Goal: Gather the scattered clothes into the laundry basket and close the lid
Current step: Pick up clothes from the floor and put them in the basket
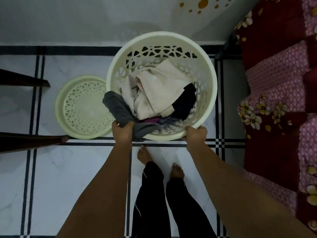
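The single head-worn camera looks almost straight down into the laundry basket (213, 86) from near above it. Its wide view also takes in floor (68, 177) nearer than the basket, wall (85, 19) beyond it and bedding (274, 83) to its right.

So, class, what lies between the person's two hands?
In the head view: the near rim of the laundry basket, with a grey garment draped over it beside the left hand.

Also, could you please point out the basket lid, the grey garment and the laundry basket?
basket lid (82, 107), head view, on its perforated centre.
grey garment (118, 109), head view, on the fold hanging over the rim.
laundry basket (212, 86), head view, on its right rim.
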